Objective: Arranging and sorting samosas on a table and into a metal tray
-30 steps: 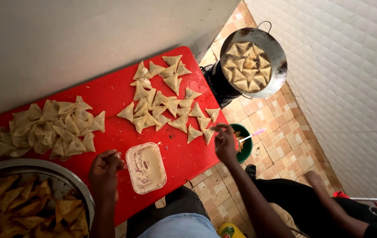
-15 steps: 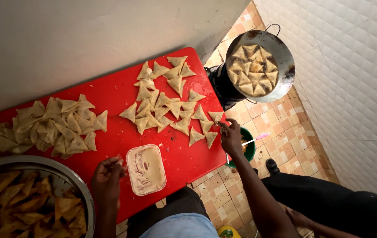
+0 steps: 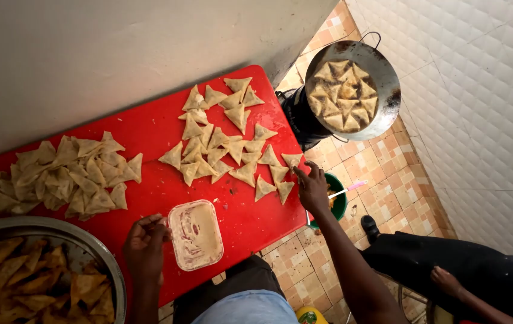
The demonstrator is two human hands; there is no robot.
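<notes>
My left hand [image 3: 142, 246] rests on the red table [image 3: 154, 129] with its fingers curled, touching the left edge of a small rectangular tub of pale paste [image 3: 195, 234]. My right hand [image 3: 313, 189] lies at the table's right edge with its fingers spread. Its fingertips touch the nearest folded raw samosa [image 3: 293, 159]. A spread of raw triangular samosas [image 3: 226, 144] covers the middle of the table. A heap of folded pastry pieces [image 3: 70, 174] lies to the left.
A metal basin of golden fried pieces [image 3: 34, 276] sits at the lower left. A wok of samosas [image 3: 346, 96] stands on a black burner on the tiled floor. A green bowl with a pink-handled utensil [image 3: 335, 201] sits below the table edge. Another person's dark-clothed leg and hand [image 3: 445, 281] are at the right.
My right hand has shifted slightly from beside the green bowl onto the table's edge by the samosas. The other person's arm at the right has drawn back. My left hand stays put.
</notes>
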